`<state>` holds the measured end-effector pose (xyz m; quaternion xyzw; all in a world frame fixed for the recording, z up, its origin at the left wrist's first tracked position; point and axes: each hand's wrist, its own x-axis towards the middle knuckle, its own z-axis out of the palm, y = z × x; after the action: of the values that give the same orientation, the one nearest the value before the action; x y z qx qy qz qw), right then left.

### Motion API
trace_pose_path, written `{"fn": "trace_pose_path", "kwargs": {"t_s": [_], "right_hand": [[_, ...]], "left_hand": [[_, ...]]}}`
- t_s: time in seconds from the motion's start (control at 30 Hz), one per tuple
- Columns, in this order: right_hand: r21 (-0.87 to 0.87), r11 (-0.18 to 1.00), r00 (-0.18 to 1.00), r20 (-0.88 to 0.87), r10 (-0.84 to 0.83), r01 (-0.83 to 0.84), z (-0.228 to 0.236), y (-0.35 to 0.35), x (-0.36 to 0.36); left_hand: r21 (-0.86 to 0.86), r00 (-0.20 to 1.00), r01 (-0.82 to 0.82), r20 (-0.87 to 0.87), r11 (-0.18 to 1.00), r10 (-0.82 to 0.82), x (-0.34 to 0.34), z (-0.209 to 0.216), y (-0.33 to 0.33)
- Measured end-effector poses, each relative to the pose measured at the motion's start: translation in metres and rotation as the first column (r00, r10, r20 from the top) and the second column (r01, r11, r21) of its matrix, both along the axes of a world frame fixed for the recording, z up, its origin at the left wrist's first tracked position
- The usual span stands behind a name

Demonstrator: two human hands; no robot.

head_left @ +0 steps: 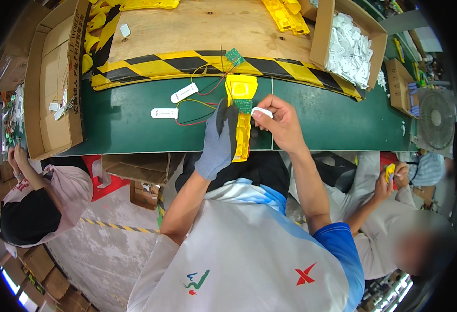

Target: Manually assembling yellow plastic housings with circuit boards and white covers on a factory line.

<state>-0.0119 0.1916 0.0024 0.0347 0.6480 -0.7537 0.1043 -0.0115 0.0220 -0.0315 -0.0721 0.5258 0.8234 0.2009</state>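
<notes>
My left hand (218, 138), in a grey-blue glove with dark fingers, is closed round a long yellow plastic housing (243, 136) at the table's front edge. A green circuit board (243, 106) sits in the housing's middle. Between the fingertips of my bare right hand (284, 123) is a small white plastic piece (261, 112), right beside the circuit board. To the left lie two white oblong modules, an upper one (184, 93) and a lower one (164, 113), with red and yellow wires. A second green circuit board (234, 56) rests beyond the housing.
Black-and-yellow tape (176, 64) edges a wooden board (213, 31) at the back. A carton of white plastic parts (350, 49) stands back right, a cardboard box (57, 78) at left. Yellow housings (285, 15) lie at the far side. Other people sit on both sides.
</notes>
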Motion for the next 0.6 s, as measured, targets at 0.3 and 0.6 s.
{"fn": "trace_pose_path", "kwargs": {"t_s": [0.3,0.6], "right_hand": [[-0.006,0.999,0.998,-0.045,0.045,-0.045,-0.006,0.003,0.002],[0.003,0.999,0.997,-0.065,-0.041,0.041,-0.002,-0.006,0.006]], "left_hand": [[-0.001,0.998,0.053,-0.041,0.999,-0.053,-0.003,-0.006,-0.001],[-0.128,0.991,-0.004,-0.136,0.992,-0.013,-0.001,-0.005,-0.001]]}}
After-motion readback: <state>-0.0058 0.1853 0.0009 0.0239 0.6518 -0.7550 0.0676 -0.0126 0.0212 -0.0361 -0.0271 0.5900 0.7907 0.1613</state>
